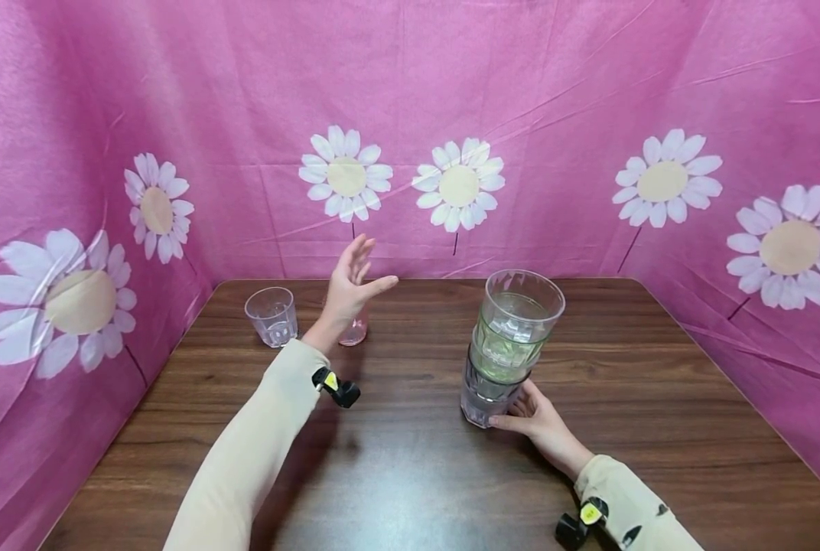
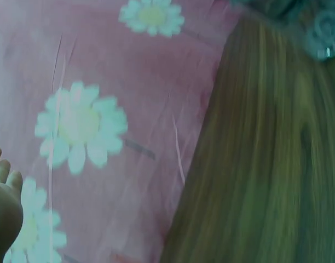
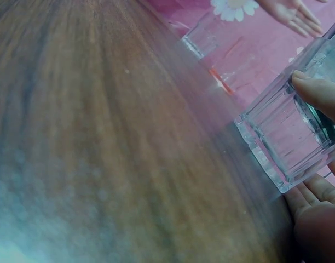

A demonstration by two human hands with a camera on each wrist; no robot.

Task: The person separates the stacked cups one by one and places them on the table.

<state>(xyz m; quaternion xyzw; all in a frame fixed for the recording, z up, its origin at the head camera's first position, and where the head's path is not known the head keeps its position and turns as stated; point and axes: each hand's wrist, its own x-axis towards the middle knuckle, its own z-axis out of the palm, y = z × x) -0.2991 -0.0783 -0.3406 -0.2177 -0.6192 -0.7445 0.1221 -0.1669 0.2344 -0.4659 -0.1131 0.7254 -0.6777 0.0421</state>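
A stack of tinted glasses stands right of centre in the head view: a greyish-purple glass at the bottom, a green glass nested in it, and a clear glass on top. My right hand grips the bottom glass low on its right side, thumb in front; the right wrist view shows that glass close up. Raised in the air, my left hand has its fingers spread and holds nothing. Behind its wrist is a pink glass, partly hidden.
A clear faceted glass stands upright at the table's back left, left of the pink one. The brown wooden table reaches back to a pink cloth printed with white daisies, which hangs around its back and sides.
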